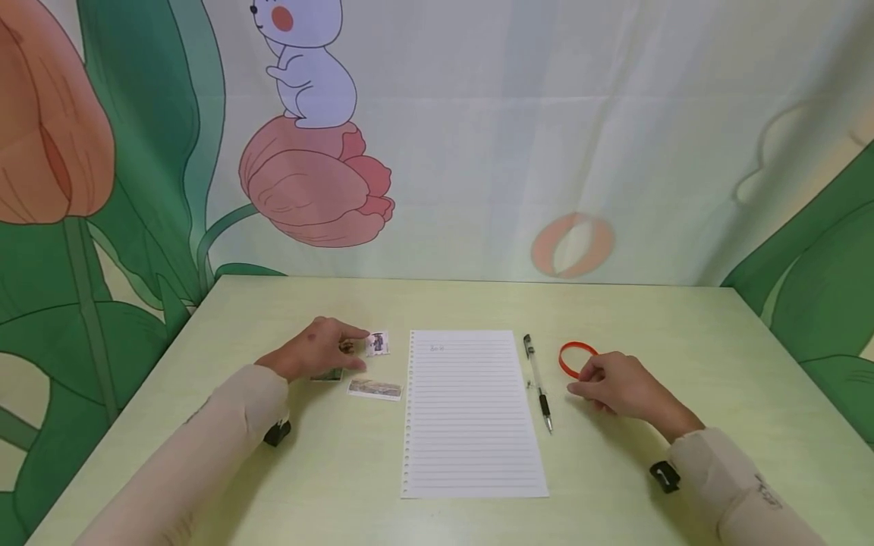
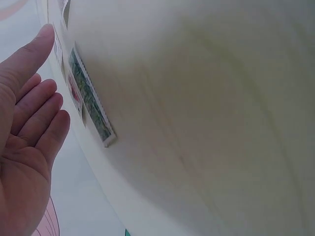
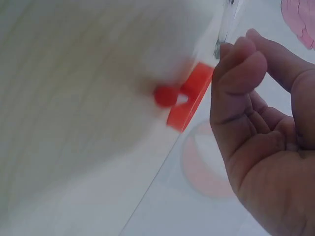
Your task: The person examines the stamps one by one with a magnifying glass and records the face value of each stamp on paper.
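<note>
My left hand (image 1: 317,350) hovers over several postage stamps on the table, its fingers loosely extended and nothing held. A small stamp (image 1: 378,343) with a dark figure lies by its index fingertip. Nearer the table's front is a wide stamp (image 1: 374,390); others are partly hidden under the hand. In the left wrist view, a green stamp (image 2: 91,93) with a toothed edge lies close by the fingers. On the right, my right hand (image 1: 617,385) is loosely curled beside a red band (image 1: 568,362). The right wrist view shows the band beyond the fingers, not gripped.
Between the hands lies a lined loose-leaf sheet (image 1: 471,425) with holes down its left side and faint writing near the top. A clear pen (image 1: 536,375) with a black grip lies along its right edge. A printed curtain (image 1: 464,152) hangs behind the table (image 1: 328,485).
</note>
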